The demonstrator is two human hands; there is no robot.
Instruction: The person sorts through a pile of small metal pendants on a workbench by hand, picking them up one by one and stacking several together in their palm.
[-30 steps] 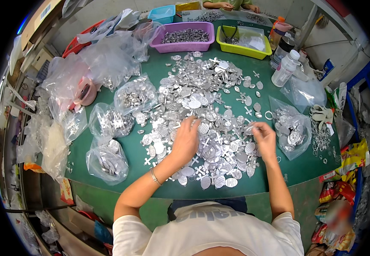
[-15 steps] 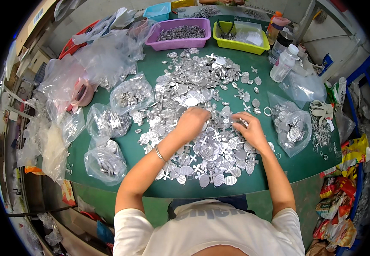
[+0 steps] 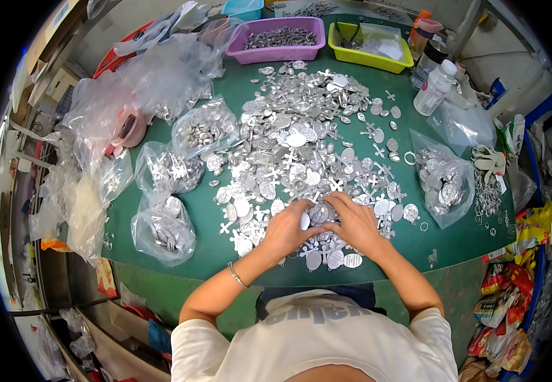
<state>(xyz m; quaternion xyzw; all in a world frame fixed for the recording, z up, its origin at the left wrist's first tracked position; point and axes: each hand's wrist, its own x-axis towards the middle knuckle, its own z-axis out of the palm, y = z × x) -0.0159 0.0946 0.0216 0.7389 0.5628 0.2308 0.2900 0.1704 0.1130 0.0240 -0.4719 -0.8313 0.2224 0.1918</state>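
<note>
A wide heap of silver oval medals and small crosses [image 3: 301,134] spreads over the green table. At its near side my hands have come together around a small clump of medals [image 3: 319,214]. My left hand [image 3: 287,226], with a bangle on the wrist, curls in from the left, and a pale oval medal [image 3: 305,221] shows at its fingertips. From the right, my right hand [image 3: 357,224] bends its fingers and thumb around the same clump. The fingers partly hide the medals they enclose. Loose oval medals [image 3: 334,258] lie just below the hands.
Clear bags of metal pieces [image 3: 164,232] stand at the left, and another bag [image 3: 443,181] at the right. Behind the heap are a purple basin [image 3: 276,56] of small parts and a yellow-green tray [image 3: 370,57]. Bottles [image 3: 435,88] stand at the back right.
Both hands have moved nearer to me, from the heap's middle to its near side. They were apart and now meet around a clump of medals. The view has shifted slightly.
</note>
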